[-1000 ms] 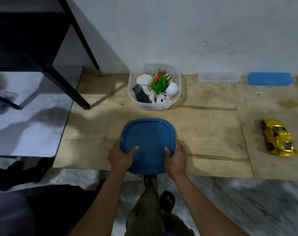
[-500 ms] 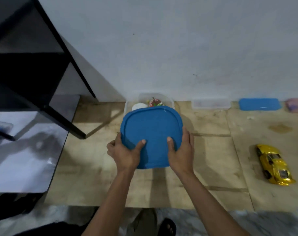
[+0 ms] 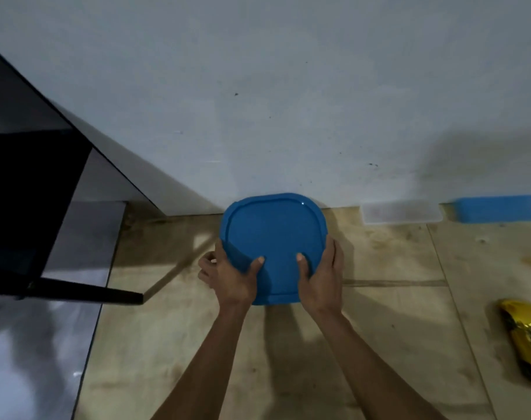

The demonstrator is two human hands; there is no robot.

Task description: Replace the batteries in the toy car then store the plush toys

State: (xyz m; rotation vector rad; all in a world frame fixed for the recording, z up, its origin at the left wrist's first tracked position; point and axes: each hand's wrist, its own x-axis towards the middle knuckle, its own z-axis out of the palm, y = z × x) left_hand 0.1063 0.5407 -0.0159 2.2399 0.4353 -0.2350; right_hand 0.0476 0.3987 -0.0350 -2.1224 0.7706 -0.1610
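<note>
Pale plywood flooring (image 3: 394, 344) runs up to a grey-white wall (image 3: 288, 86). Near the middle, toward 12 o'clock of the forearms, a blue lid (image 3: 273, 234) is held level at the foot of the wall by both hands: the left hand (image 3: 230, 277) grasps its 8 o'clock edge, thumb on top, and the right hand (image 3: 323, 277) grasps its 4 o'clock edge the same way. What lies beneath the lid is hidden. A gold toy car (image 3: 526, 341) lies on the plywood at 4 o'clock, well apart. At 2 o'clock, against the wall, sit a clear box (image 3: 400, 212) and a blue box (image 3: 497, 207). A black frame (image 3: 85, 294) stands at 9 o'clock.
</note>
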